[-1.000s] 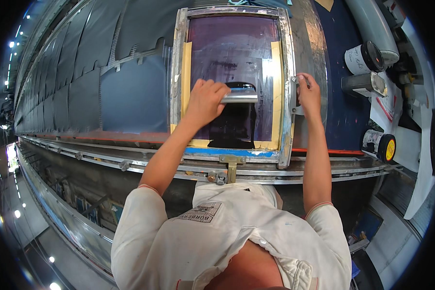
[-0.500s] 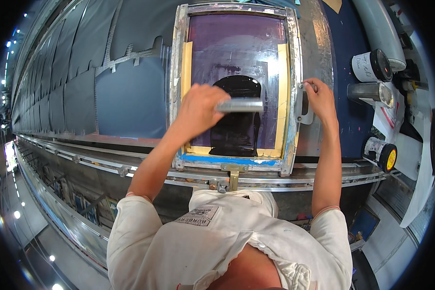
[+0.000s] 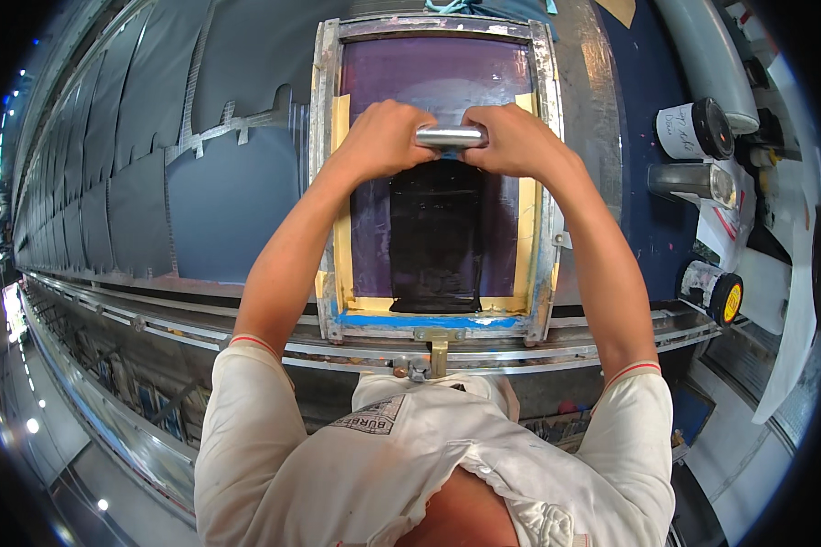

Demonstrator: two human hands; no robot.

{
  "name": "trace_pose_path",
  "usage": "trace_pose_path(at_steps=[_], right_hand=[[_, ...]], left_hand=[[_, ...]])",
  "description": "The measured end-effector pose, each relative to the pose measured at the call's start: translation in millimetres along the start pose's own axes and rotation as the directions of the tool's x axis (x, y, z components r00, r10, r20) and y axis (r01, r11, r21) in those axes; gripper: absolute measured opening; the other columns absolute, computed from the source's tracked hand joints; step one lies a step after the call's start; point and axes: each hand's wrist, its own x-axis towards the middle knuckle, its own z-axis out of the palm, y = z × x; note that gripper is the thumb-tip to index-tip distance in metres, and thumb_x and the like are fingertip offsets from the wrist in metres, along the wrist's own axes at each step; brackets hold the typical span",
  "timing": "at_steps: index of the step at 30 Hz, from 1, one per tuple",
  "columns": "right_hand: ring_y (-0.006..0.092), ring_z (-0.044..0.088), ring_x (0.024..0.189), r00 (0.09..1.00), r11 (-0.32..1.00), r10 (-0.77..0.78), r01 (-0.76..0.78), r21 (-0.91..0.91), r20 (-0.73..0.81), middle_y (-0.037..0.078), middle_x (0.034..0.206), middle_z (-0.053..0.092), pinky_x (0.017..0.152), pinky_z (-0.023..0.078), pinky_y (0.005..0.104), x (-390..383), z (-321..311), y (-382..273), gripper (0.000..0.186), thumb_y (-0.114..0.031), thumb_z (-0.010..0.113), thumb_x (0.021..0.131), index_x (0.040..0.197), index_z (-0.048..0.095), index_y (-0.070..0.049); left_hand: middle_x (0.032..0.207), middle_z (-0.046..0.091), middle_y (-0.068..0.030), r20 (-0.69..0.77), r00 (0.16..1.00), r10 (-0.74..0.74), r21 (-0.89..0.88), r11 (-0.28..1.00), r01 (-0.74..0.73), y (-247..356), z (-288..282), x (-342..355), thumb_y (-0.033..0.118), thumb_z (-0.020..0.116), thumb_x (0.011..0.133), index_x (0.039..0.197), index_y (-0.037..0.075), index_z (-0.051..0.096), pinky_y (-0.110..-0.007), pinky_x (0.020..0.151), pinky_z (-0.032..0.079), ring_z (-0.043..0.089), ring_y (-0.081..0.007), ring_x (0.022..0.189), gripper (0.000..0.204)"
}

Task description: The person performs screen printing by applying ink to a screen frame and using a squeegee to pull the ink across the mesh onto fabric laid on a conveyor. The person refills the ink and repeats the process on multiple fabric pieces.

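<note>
A screen printing frame (image 3: 543, 264) lies on the long table in front of me, its purple mesh (image 3: 429, 68) edged with yellow tape. Across the upper half of the mesh I hold a squeegee (image 3: 452, 137) with a silvery metal handle. My left hand (image 3: 385, 139) is closed round its left end and my right hand (image 3: 517, 141) round its right end. Below the squeegee, toward me, a broad band of black ink (image 3: 436, 237) covers the mesh down to the taped near edge. The squeegee's blade is mostly hidden under the handle and hands.
Dark grey fabric panels (image 3: 237, 205) lie in rows along the table to the left. At the right stand a white tub with a black lid (image 3: 689, 130), a metal container (image 3: 693, 180) and a smaller tub (image 3: 710, 292). A metal rail (image 3: 602, 345) runs along the near edge.
My right hand has left the frame's right side and taken hold of the squeegee. The squeegee has moved away from me, up the mesh, with both hands on it.
</note>
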Motion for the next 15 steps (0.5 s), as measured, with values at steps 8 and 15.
trace_pose_path(at_steps=[8, 15], right_hand=[[0.0417, 0.068, 0.086, 0.983, 0.995, -0.1, 0.095, -0.035, -0.156, 0.022, 0.082, 0.07, 0.077, 0.053, 0.0496, 15, 27, 14, 0.019, -0.016, 0.076, 0.078, 0.091, 0.07, -0.004], [0.0423, 0.067, 0.076, 0.937, 0.968, -0.252, 0.24, -0.079, -0.241, 0.022, 0.078, 0.069, 0.072, 0.053, 0.0488, -21, 66, 12, 0.013, -0.007, 0.075, 0.073, 0.085, 0.071, -0.005]], left_hand=[[0.079, 0.069, -0.0134, -0.13, 0.989, 0.074, 0.024, 0.997, -0.072, -13, 18, 3, 0.021, 0.08, 0.074, 0.087, 0.008, 0.073, -0.044, 0.07, 0.048, 0.064, -0.0382, 0.078, 0.02], [0.08, 0.069, -0.0084, -0.195, 0.967, 0.161, 0.094, 0.985, -0.145, 5, 43, -46, 0.019, 0.078, 0.075, 0.084, 0.012, 0.072, -0.043, 0.075, 0.043, 0.066, -0.0321, 0.081, 0.013]])
